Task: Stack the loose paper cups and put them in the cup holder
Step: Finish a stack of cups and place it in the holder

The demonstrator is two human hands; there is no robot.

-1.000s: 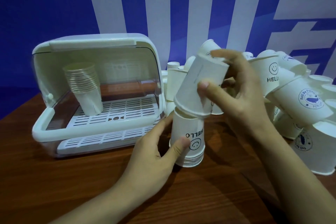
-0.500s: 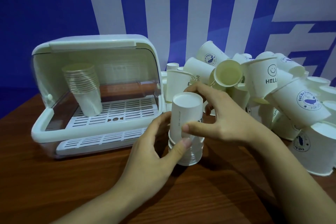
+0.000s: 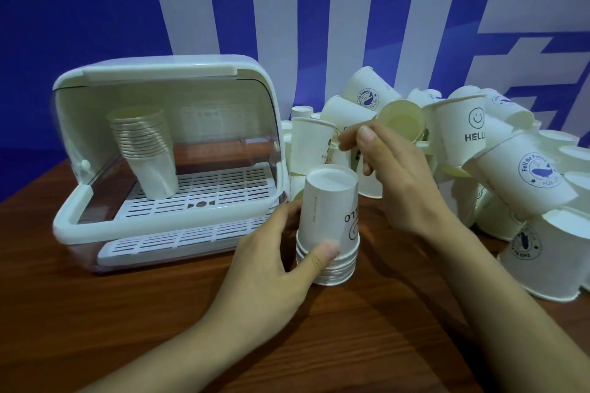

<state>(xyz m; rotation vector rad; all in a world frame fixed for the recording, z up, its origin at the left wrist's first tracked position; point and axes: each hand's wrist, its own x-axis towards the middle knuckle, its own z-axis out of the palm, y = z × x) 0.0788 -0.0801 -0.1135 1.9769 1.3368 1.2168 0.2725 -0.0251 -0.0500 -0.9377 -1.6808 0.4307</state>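
Stack (image 3: pixel 329 223): standing upside down on the table (image 3: pixel 127 313), near its middle, just in front of the holder's right end; long axis upright, flat base facing up.
Left hand (image 3: pixel 271 268): gripping the stack low down, thumb lying across the nested rims, other fingers wrapping round the far side.
Right hand (image 3: pixel 392 175): hovering above and to the right of the stack, apart from it; fingers (image 3: pixel 364 134) loosely curled, holding nothing, pointing away toward the pile.
Loose cups (image 3: pixel 498 150): lying jumbled along the far right of the table, some on their sides, some mouth-down.
Nearest cup (image 3: pixel 311 145): sitting just beyond the right fingertips, mouth up, tilting a little.
Holder (image 3: pixel 166 156): lid up, at the far left, already housing one upright stack on its rack.
Key relation: pile is lying beyond and right of the stack, so the right hand is nearer; looks like it is reaching for the next cup.
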